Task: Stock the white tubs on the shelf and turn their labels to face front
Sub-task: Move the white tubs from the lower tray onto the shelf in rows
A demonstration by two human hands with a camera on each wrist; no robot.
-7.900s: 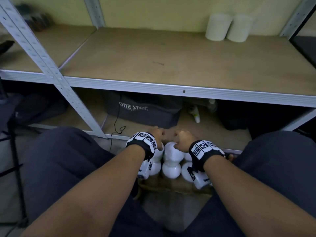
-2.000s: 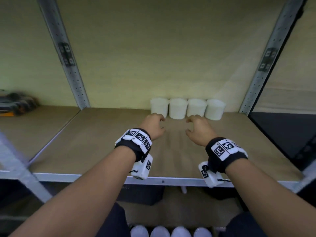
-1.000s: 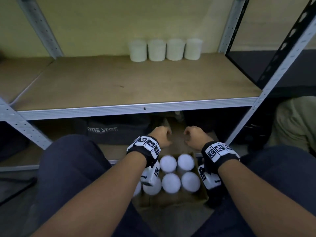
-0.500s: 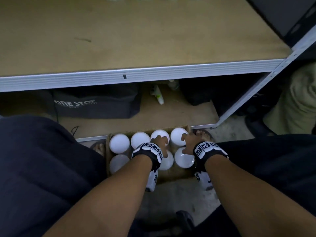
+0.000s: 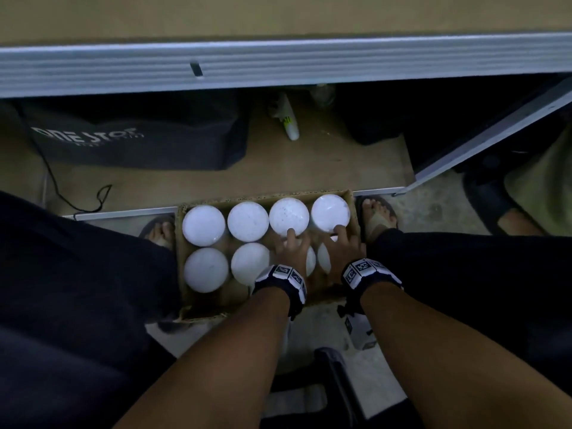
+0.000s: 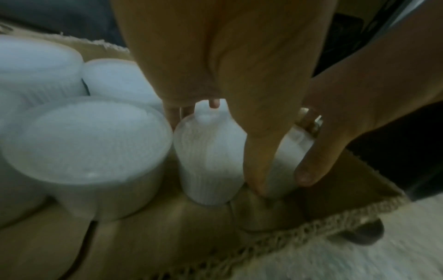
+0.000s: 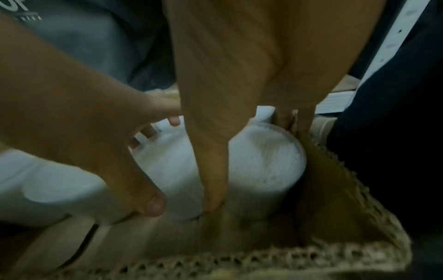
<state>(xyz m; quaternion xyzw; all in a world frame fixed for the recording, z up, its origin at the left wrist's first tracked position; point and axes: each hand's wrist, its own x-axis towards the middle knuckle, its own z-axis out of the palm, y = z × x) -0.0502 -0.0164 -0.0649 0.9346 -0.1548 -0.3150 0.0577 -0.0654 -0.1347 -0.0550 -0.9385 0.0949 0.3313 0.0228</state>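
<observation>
An open cardboard box (image 5: 353, 209) on the floor holds several white tubs (image 5: 248, 222) in two rows, lids up. My left hand (image 5: 289, 243) reaches down into the near row and grips a white tub (image 6: 210, 157), thumb (image 6: 258, 161) on its near side and fingers behind it. Just to its right, my right hand (image 5: 340, 243) grips the end tub (image 7: 263, 166) in the box's near right corner, thumb (image 7: 213, 180) in front. Both tubs stand in the box. No label shows on them.
The shelf's metal front edge (image 5: 278, 66) runs across the top, with its wooden board (image 5: 278, 13) above. Below it lie a black bag (image 5: 133, 140) and a small white bottle (image 5: 289, 125). My sandalled feet (image 5: 376, 212) and dark-trousered legs flank the box.
My view has tilted further down, so the row of tubs at the back of the shelf is out of sight. Both hands have sunk into the box and closed round two near-row tubs.
</observation>
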